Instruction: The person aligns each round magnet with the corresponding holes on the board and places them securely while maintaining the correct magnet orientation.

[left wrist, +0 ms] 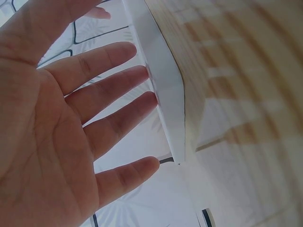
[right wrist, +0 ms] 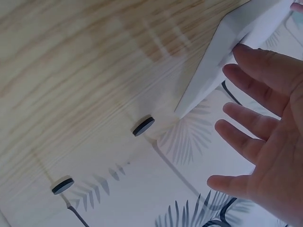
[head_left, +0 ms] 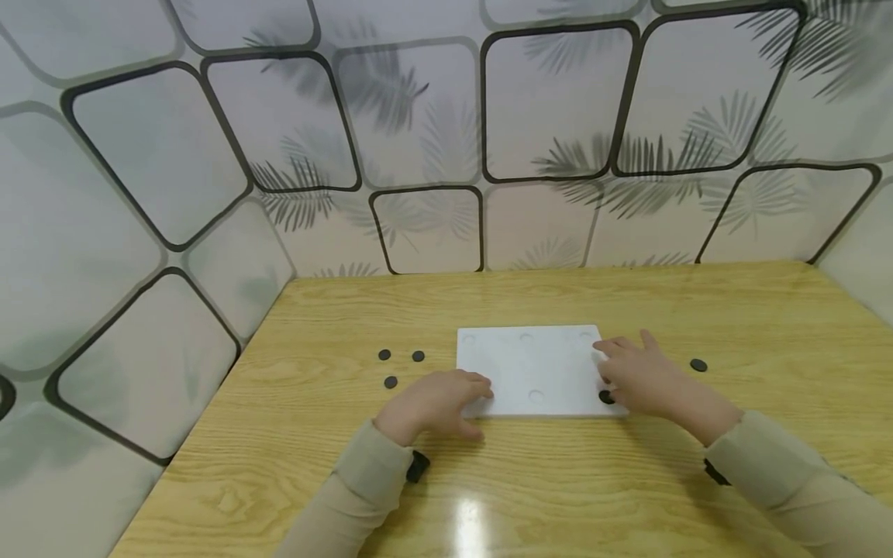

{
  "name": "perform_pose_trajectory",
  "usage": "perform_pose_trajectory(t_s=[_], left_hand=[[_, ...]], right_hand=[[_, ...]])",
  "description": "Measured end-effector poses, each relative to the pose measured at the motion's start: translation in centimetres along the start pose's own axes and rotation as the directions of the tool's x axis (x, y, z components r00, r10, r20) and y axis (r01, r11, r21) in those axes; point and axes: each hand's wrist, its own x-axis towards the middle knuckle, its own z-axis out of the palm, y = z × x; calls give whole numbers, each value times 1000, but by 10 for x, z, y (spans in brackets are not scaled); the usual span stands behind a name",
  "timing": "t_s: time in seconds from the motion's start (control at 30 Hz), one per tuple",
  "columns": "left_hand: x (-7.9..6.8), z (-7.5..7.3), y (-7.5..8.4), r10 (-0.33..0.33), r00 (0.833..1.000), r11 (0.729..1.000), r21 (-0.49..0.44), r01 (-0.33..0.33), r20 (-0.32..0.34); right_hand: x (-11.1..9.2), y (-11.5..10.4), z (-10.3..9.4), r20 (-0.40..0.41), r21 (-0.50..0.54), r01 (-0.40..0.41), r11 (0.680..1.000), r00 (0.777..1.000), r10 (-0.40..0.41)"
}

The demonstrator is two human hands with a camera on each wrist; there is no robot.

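A white rectangular board [head_left: 533, 368] with shallow round recesses lies flat on the table. My left hand [head_left: 436, 403] rests at its near left corner, fingers nearly straight and fingertips at the board's surface. At the near right corner, a black disc [head_left: 606, 397] sits on the board. The thumb and index fingertip of my right hand [head_left: 645, 380] are right at this disc, while the other fingers stretch out over the board's right edge. In the right wrist view the hand's fingers [right wrist: 248, 118] are spread and mostly straight, and the thumb largely covers the disc.
Three black discs [head_left: 384, 354] lie on the wooden table [head_left: 314, 465] left of the board. To the right is another disc [head_left: 698, 364]; the right wrist view shows two discs [right wrist: 143, 126] there. A patterned wall [head_left: 432, 155] rises behind the table.
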Motion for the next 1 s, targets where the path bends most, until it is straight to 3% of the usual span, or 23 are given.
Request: perform_pose_trajectory(t_s=[0.63,1.0], left_hand=[[-1,-2,2,3,1000,1000,7,-3,3],[0,-2,1,6,1000,1000,23,-7,4]], right_hand=[[-16,30,3,-72,14,-31,999,997,32],[-27,53,4,-36,55,-104,993,994,106]])
